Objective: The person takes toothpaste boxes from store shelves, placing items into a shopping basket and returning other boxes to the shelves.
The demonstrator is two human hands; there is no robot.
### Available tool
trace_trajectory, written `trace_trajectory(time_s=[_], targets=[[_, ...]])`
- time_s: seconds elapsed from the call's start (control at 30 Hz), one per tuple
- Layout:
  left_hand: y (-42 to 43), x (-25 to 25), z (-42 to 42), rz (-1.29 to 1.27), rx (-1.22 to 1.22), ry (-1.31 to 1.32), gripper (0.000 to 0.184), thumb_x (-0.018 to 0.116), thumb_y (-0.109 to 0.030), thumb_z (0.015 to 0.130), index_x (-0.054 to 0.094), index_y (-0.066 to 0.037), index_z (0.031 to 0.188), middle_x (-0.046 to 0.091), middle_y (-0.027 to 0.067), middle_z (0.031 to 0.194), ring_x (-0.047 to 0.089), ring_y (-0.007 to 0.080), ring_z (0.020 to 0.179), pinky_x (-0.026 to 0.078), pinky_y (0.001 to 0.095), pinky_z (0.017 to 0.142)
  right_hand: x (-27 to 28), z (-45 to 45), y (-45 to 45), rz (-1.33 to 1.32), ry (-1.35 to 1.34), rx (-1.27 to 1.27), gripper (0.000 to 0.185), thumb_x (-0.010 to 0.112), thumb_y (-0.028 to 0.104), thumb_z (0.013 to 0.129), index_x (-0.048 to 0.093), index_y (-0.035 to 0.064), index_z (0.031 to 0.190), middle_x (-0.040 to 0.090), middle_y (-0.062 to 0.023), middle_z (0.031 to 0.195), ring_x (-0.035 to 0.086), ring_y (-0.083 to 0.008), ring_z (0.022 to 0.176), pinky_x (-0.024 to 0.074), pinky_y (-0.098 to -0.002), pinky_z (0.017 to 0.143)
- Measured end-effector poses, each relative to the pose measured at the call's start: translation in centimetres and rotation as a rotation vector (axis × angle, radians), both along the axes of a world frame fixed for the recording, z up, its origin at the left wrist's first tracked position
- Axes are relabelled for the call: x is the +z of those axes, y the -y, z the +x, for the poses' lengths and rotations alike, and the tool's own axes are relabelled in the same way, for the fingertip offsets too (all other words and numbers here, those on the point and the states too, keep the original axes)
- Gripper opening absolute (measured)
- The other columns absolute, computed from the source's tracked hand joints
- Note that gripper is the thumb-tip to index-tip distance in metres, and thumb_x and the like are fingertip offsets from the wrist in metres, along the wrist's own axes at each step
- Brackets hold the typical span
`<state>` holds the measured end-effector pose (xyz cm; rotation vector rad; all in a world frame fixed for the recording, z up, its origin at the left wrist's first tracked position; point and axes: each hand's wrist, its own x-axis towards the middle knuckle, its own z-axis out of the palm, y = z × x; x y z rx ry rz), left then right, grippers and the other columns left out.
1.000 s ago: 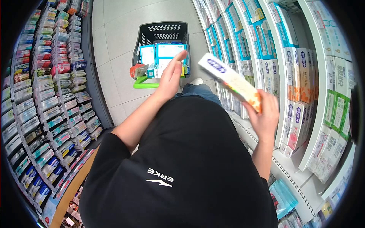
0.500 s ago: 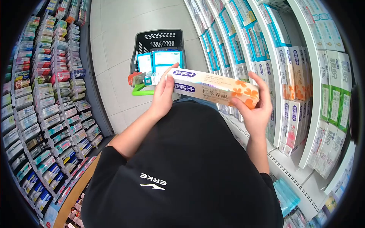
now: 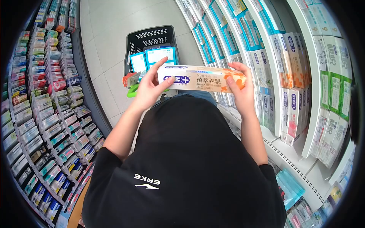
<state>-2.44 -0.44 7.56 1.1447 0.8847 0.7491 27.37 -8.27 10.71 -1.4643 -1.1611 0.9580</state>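
Note:
A long white and orange toothpaste box [image 3: 207,81] with flower prints lies level in front of my body, its lettering upright to my view. My left hand [image 3: 150,85] is closed on its left end, with the thumb over the front face. Around the orange right end, my right hand [image 3: 242,89] is closed, thumb on the front. Beyond the left hand stands a black shopping basket [image 3: 150,36] with blue and white boxes [image 3: 161,54] in it. A bright green part [image 3: 133,91] shows at the basket's near side, partly hidden by my left hand.
Along the left runs a tall rack [image 3: 49,121] of small hanging packs. White shelves [image 3: 283,76] on the right hold rows of toothpaste boxes, some with similar orange flowers [image 3: 293,81]. Grey tiled floor [image 3: 106,22] lies between them. Light-blue packs [image 3: 289,188] sit at lower right.
The toothpaste box has been turned, so its lettering now reads upright instead of upside down. Both hands have shifted slightly left with it and changed their hold.

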Motion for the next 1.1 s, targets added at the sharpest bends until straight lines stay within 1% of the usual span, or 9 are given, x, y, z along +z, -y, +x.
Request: trace_trajectory(time_s=[0.03, 0.07, 0.27, 0.43, 0.57, 0.73, 0.83, 1.0, 1.1], targets=[[-0.6, 0.2, -0.3, -0.042, -0.048, -0.002, 0.069, 0.069, -0.017, 0.099, 0.033, -0.005, 0.157, 0.068, 0.0103, 0.120, 0.063, 0.0128, 0.110, 0.050, 0.0295, 0.099, -1.4, 0.7, -0.1, -0.047, -0.003, -0.035, 0.052, 0.071, 0.018, 0.097, 0.047, 0.0024, 0.140, 0.054, -0.0162, 0.140, 0.058, -0.0226, 0.123, 0.0493, -0.0374, 0.103], [-1.1, 0.1, -0.1, -0.054, 0.038, 0.001, 0.059, 0.074, -0.018, 0.095, 0.048, -0.007, 0.147, 0.073, 0.0054, 0.100, 0.068, 0.0118, 0.093, 0.055, 0.0272, 0.086, -2.8, 1.2, 0.0, -0.094, -0.006, -0.070, 0.054, 0.071, 0.020, 0.097, 0.046, 0.0028, 0.142, 0.054, -0.0169, 0.141, 0.058, -0.0235, 0.123, 0.0492, -0.0385, 0.103], [-6.9, -4.9, -4.1, -0.054, 0.054, -0.454, 0.036, 0.077, -0.031, 0.090, 0.069, -0.008, 0.117, 0.073, 0.0007, 0.093, 0.067, 0.0078, 0.082, 0.053, 0.0257, 0.065, -11.9, 5.7, 5.5, -0.455, 0.369, -0.213, 0.061, 0.075, 0.029, 0.092, 0.050, 0.0028, 0.141, 0.056, -0.0199, 0.139, 0.065, -0.0280, 0.111, 0.0529, -0.0401, 0.095], [-11.2, -11.1, -3.9, -0.036, 0.113, -0.842, 0.050, 0.078, -0.042, 0.081, 0.068, -0.005, 0.113, 0.075, 0.0123, 0.101, 0.073, 0.0247, 0.090, 0.056, 0.0359, 0.079, -18.5, 7.3, 12.8, -0.588, 0.642, -0.109, 0.049, 0.076, 0.025, 0.091, 0.060, 0.0016, 0.130, 0.064, -0.0203, 0.125, 0.069, -0.0269, 0.099, 0.0549, -0.0379, 0.088], [-12.5, -17.6, -1.5, 0.112, 0.202, -1.096, 0.061, 0.078, -0.051, 0.075, 0.066, -0.004, 0.112, 0.075, 0.0189, 0.104, 0.072, 0.0360, 0.099, 0.055, 0.0413, 0.090, -21.0, 7.2, 16.8, -0.735, 0.664, 0.058, 0.045, 0.073, 0.030, 0.090, 0.064, 0.0025, 0.124, 0.066, -0.0232, 0.121, 0.066, -0.0369, 0.105, 0.0520, -0.0431, 0.093], [-12.3, -23.0, 2.8, 0.139, 0.105, -1.145, 0.063, 0.078, -0.053, 0.079, 0.065, -0.003, 0.116, 0.074, 0.0213, 0.105, 0.071, 0.0370, 0.101, 0.056, 0.0443, 0.089, -24.5, 6.6, 21.9, -0.890, 0.630, 0.149, 0.039, 0.072, 0.033, 0.090, 0.069, 0.0032, 0.115, 0.071, -0.0214, 0.117, 0.067, -0.0380, 0.113, 0.0512, -0.0454, 0.096], [-11.3, -24.3, 5.0, -0.013, 0.112, -1.036, 0.063, 0.078, -0.051, 0.080, 0.064, -0.002, 0.117, 0.074, 0.0208, 0.108, 0.071, 0.0369, 0.103, 0.055, 0.0441, 0.090, -26.9, 6.3, 26.5, -0.866, 0.478, 0.104, 0.039, 0.072, 0.034, 0.090, 0.070, 0.0037, 0.114, 0.071, -0.0208, 0.116, 0.067, -0.0378, 0.112, 0.0514, -0.0455, 0.096], [-10.1, -26.5, 7.0, 0.044, -0.304, -1.123, 0.077, 0.073, -0.051, 0.087, 0.052, -0.004, 0.145, 0.066, 0.0227, 0.131, 0.065, 0.0355, 0.121, 0.051, 0.0419, 0.103, -26.0, 6.2, 29.9, -0.953, 0.376, 0.046, 0.039, 0.071, 0.035, 0.090, 0.070, 0.0043, 0.114, 0.072, -0.0203, 0.115, 0.067, -0.0376, 0.111, 0.0517, -0.0456, 0.096], [-9.9, -28.6, 6.7, 0.132, -0.346, -1.054, 0.081, 0.071, -0.049, 0.089, 0.044, -0.005, 0.152, 0.066, 0.0231, 0.132, 0.064, 0.0357, 0.122, 0.050, 0.0419, 0.104, -25.3, 6.5, 30.4, -0.969, 0.336, 0.016, 0.040, 0.071, 0.036, 0.090, 0.070, 0.0047, 0.114, 0.072, -0.0200, 0.114, 0.067, -0.0375, 0.111, 0.0519, -0.0457, 0.095]])
